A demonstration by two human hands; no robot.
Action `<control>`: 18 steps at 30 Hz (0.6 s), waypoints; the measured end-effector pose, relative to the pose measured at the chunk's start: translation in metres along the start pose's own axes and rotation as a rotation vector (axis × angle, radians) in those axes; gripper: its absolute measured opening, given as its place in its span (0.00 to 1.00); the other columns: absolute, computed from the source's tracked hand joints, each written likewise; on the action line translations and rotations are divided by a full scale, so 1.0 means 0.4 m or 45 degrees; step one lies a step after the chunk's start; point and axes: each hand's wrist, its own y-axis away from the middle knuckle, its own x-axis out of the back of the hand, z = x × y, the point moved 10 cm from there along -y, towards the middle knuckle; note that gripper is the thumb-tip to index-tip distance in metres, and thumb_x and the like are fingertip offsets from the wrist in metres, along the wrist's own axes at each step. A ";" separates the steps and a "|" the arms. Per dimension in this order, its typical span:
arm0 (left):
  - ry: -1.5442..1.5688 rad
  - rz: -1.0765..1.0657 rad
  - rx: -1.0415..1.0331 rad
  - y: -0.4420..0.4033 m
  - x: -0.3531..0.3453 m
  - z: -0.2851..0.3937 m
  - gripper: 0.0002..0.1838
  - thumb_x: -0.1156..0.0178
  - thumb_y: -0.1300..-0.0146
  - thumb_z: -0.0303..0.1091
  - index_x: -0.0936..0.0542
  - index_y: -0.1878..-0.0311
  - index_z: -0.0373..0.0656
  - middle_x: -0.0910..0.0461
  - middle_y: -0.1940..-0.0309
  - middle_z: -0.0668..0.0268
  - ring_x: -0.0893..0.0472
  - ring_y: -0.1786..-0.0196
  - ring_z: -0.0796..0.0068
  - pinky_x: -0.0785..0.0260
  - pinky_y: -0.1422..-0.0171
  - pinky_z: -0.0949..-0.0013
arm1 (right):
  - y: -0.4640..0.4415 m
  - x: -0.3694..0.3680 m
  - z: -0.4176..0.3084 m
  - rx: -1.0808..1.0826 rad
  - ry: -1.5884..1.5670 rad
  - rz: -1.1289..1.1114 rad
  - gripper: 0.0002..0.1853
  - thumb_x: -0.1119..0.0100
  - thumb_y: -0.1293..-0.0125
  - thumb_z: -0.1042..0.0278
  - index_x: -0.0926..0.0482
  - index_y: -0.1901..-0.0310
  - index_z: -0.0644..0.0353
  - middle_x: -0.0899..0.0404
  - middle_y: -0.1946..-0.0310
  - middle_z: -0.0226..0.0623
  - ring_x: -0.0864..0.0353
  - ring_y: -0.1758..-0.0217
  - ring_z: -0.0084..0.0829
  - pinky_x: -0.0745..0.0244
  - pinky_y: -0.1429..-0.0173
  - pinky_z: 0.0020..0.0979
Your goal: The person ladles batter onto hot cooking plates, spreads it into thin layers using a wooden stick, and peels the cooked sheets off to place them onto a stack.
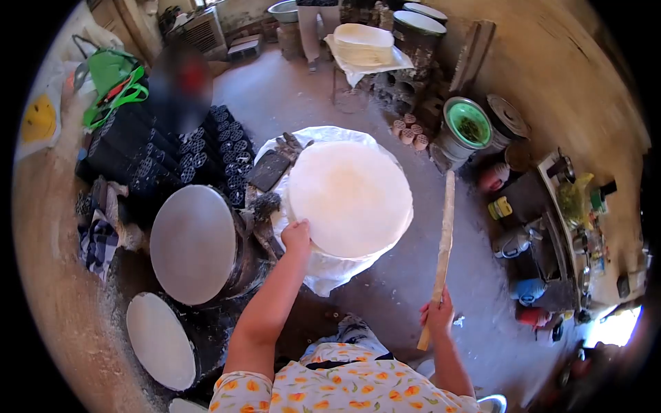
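A stack of round, thin white sheets (351,199) lies on a white cloth (332,274) over a round support. My left hand (297,236) is at the near left edge of the stack, its fingers pressed together at the rim; what they pinch is too small to make out. Off to the right, my right hand (438,315) is wrapped round the lower part of a long, flat wooden stick (445,241), which points up and away from me. The stick is apart from the stack.
Two round flat-topped drums (193,244) (162,342) stand at the left, near black perforated cylinders (224,141). Behind are another sheet stack (363,43) and a standing person (319,27). A green basin (468,122) and a cluttered shelf (568,234) are at the right.
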 end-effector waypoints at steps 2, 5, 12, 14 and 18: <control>-0.118 -0.143 -0.014 -0.044 -0.002 -0.020 0.07 0.38 0.43 0.30 0.21 0.77 0.44 0.22 0.80 0.65 0.22 0.75 0.74 0.30 0.73 0.69 | -0.020 -0.033 -0.008 0.043 -0.003 -0.078 0.32 0.62 0.35 0.81 0.48 0.29 0.48 0.27 0.81 0.36 0.30 0.89 0.24 0.34 0.87 0.26; -0.453 -0.236 -0.240 -0.061 0.036 0.002 0.05 0.39 0.45 0.31 0.21 0.75 0.43 0.22 0.80 0.63 0.23 0.76 0.72 0.30 0.73 0.66 | -0.060 -0.128 -0.055 0.138 0.061 -0.260 0.32 0.63 0.36 0.82 0.47 0.30 0.49 0.28 0.81 0.36 0.31 0.89 0.23 0.34 0.88 0.25; -0.706 0.304 -0.243 0.298 0.445 0.111 0.07 0.42 0.47 0.28 0.24 0.66 0.36 0.24 0.79 0.64 0.24 0.79 0.73 0.30 0.74 0.68 | -0.012 -0.571 -0.243 0.475 0.288 -1.011 0.35 0.61 0.40 0.86 0.44 0.30 0.52 0.27 0.80 0.34 0.32 0.88 0.20 0.35 0.86 0.22; -0.639 0.526 -0.178 0.422 0.635 0.029 0.11 0.42 0.46 0.29 0.23 0.59 0.37 0.22 0.78 0.63 0.23 0.78 0.74 0.30 0.74 0.70 | 0.048 -0.698 -0.253 0.567 0.448 -1.225 0.36 0.63 0.41 0.87 0.44 0.30 0.51 0.27 0.80 0.33 0.32 0.88 0.19 0.36 0.86 0.21; -0.062 1.043 0.013 0.828 0.948 -0.239 0.10 0.43 0.44 0.29 0.22 0.59 0.40 0.22 0.77 0.61 0.21 0.74 0.67 0.28 0.71 0.65 | 0.239 -0.919 -0.181 0.574 0.573 -1.748 0.37 0.63 0.41 0.87 0.43 0.30 0.47 0.27 0.80 0.32 0.32 0.88 0.19 0.35 0.86 0.21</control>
